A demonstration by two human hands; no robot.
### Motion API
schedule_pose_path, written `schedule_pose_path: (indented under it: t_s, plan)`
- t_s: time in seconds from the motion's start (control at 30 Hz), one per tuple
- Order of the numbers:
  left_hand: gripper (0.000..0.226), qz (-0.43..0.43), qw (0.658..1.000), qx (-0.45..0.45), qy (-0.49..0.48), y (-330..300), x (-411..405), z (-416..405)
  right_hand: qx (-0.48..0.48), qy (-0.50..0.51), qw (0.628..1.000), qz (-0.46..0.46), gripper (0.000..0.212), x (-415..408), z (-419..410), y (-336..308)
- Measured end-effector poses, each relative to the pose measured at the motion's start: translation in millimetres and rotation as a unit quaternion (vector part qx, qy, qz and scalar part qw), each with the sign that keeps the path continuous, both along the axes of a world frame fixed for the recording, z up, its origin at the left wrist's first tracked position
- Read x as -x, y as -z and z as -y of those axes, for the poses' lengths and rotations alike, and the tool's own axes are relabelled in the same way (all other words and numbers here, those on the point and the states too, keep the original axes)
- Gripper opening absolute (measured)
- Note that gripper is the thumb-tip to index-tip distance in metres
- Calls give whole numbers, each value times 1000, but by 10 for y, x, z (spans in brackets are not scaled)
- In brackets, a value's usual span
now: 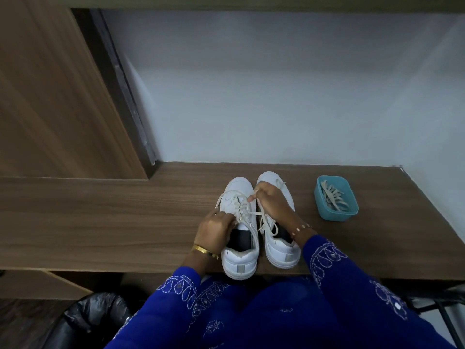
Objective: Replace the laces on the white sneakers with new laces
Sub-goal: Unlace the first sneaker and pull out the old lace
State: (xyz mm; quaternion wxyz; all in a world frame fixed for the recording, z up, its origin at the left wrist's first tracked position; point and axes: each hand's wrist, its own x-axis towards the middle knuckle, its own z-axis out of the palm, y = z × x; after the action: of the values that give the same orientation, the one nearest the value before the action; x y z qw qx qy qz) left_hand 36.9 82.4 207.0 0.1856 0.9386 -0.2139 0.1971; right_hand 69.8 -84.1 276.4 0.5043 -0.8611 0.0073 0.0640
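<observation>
You have two white sneakers standing side by side on the wooden desk (125,222), toes pointing away from you and heels near the front edge. Your left hand (217,229) rests on the left sneaker (240,260) by the tongue, its fingers curled and pinching the lace (242,210) near the upper eyelets. Your right hand (270,197) reaches across the right sneaker (281,250), with its thumb and forefinger pinching the same lace over the left sneaker's lacing. That lace runs loose in loops over the toe and trails down between the two sneakers. The right sneaker carries its own loosened lace, partly hidden under your wrist. To the right, well apart from the sneakers, a small teal tub (327,214) sits on the desk with more laces (333,197) heaped inside it.
</observation>
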Motion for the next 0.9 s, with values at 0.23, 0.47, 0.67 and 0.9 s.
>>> schedule_pose_path:
  t_s: [0.23, 0.47, 0.67, 0.9]
  plan:
    - [9, -175, 957, 225, -55, -17, 43, 60, 297, -3, 925, 236, 9, 210, -49, 194]
    - [35, -206, 895, 382, -104, -125, -4, 66, 284, -108, 945, 123, 10, 507, -150, 343]
    - [32, -156, 682, 665, -262, -321, -210, -2, 312, -95, 940, 96, 42, 451, -186, 353]
    - [23, -193, 811, 407, -373, -228, -148, -198, 310, -110, 941, 85, 44, 421, -175, 352]
